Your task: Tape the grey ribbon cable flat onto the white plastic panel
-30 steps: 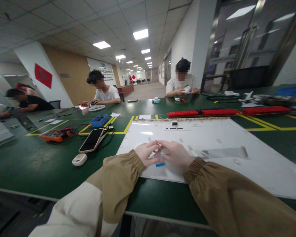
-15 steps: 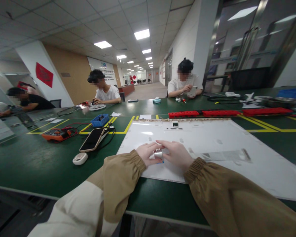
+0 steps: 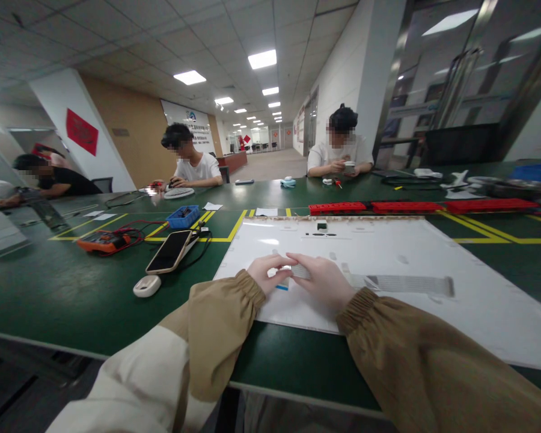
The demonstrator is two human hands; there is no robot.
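Note:
A flat grey ribbon cable (image 3: 415,284) lies across a large white panel (image 3: 379,240), running rightward from under my right hand. Its other end, with a blue strip, shows below my fingertips. My left hand (image 3: 269,273) pinches the cable near this blue-tipped end. Close beside it, my right hand (image 3: 320,279) grips the cable between thumb and fingers. The fingertips of both hands nearly meet over the panel's front left part.
To the left are a phone (image 3: 170,251), a white case (image 3: 146,285), an orange multimeter (image 3: 103,241) and a blue bin (image 3: 183,217). Red strips (image 3: 408,207) lie behind the panel. Two people sit across the green table (image 3: 72,294).
The cable's blue-tipped end now lies flatter and shows more below my fingers. The cable's far end has shifted slightly left. Both hands remain nearly in place.

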